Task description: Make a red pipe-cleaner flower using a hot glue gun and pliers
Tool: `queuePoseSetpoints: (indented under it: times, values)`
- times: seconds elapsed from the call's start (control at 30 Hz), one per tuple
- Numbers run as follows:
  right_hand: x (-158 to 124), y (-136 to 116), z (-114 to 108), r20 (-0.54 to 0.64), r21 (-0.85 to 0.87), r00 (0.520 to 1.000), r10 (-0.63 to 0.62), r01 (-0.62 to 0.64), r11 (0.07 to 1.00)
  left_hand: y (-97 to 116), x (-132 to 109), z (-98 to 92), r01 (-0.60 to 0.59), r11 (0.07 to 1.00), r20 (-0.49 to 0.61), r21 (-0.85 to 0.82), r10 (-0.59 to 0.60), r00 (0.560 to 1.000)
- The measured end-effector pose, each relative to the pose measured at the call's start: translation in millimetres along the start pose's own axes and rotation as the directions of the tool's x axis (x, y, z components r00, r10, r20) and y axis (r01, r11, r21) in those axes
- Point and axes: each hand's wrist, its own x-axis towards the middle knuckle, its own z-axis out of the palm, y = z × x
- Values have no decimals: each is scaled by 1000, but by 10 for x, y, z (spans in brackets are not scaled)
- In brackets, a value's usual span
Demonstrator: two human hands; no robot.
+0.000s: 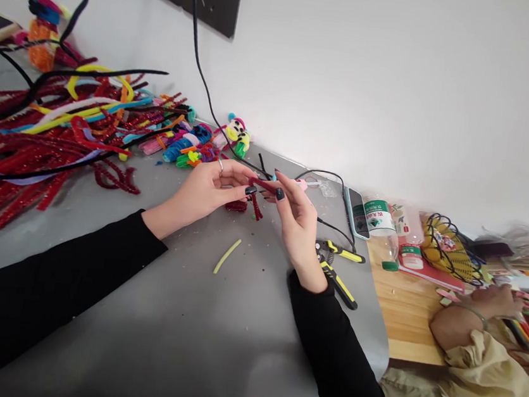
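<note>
Between my two hands, just above the grey table mat [231, 322], is a dark red pipe cleaner [262, 187]. My left hand [215, 186] pinches its left end between thumb and fingers. The thumb and forefinger of my right hand [295, 211] close on the other end. A bent red length hangs below the fingertips, with a small bit of green near its tip. Beneath my left fingers another dark red piece [235, 206] shows, partly hidden. A short pale yellow-green pipe cleaner [227, 256] lies on the mat nearer to me.
Left lies a big heap of pipe cleaners [52, 130], with small colourful figures [194, 143] beside it and black cables across. Yellow-black wire strippers [339, 274] lie by my right wrist. Beyond are a phone [356, 212], a bottle [380, 224] and a co-worker's arm [465, 320] at a wooden table [398, 322].
</note>
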Motion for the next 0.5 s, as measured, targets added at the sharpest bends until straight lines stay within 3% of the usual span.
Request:
queuePoseSetpoints:
  times: [0.23,0.5]
  values:
    - [6,14,23,74,-145,991,-108,118,982,-39,29,-22,-25,997,-45,-67,22,999]
    - [3,66,3,135,-147,987,-83,103,984,22,0,-9,-28,999,-44,-19,27,999]
